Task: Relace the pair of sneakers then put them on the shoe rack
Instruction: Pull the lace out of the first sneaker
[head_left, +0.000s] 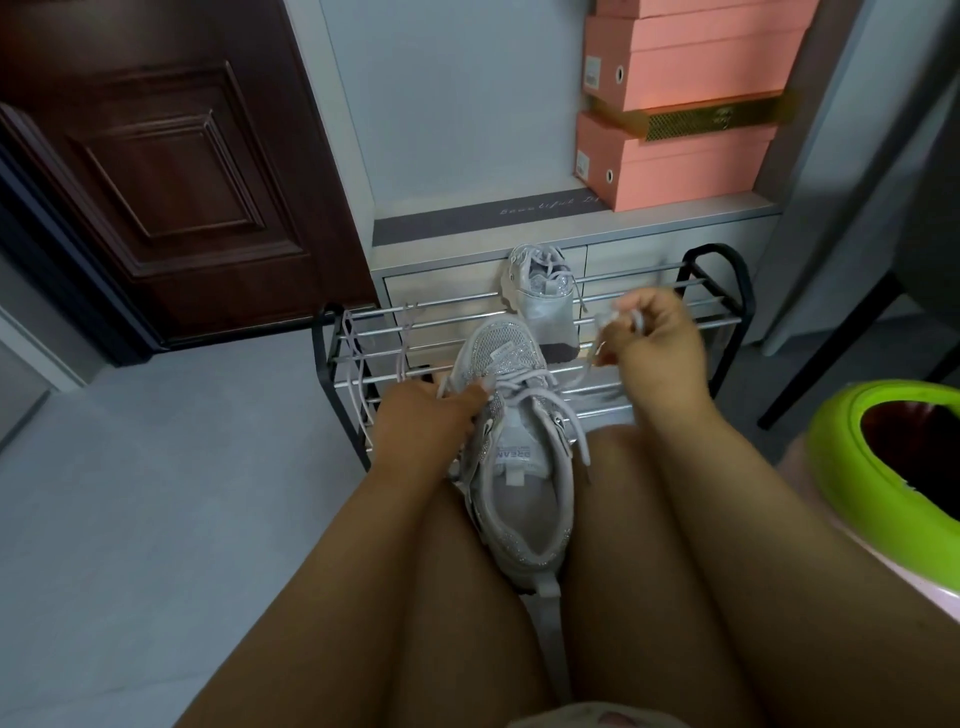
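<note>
The sneaker (511, 452) being laced lies wedged between the person's thighs, toe pointing away toward the shoe rack (535, 332), likely so the legs hold it steady and both hands are free for the lace. The left hand (428, 413) grips the sneaker's side by the eyelets, fingers curled over the upper, bracing it against the pull. The right hand (657, 338) is raised up and away from that grip, its fingers pinching the lace (584, 371), which runs slack down to the eyelets; the pull looks meant to draw slack through. Beyond the right hand's grip, the other sneaker (540, 291) rests on the rack's top bars. A loose lace (358, 358) hangs over the rack's left end, beyond the left hand.
</note>
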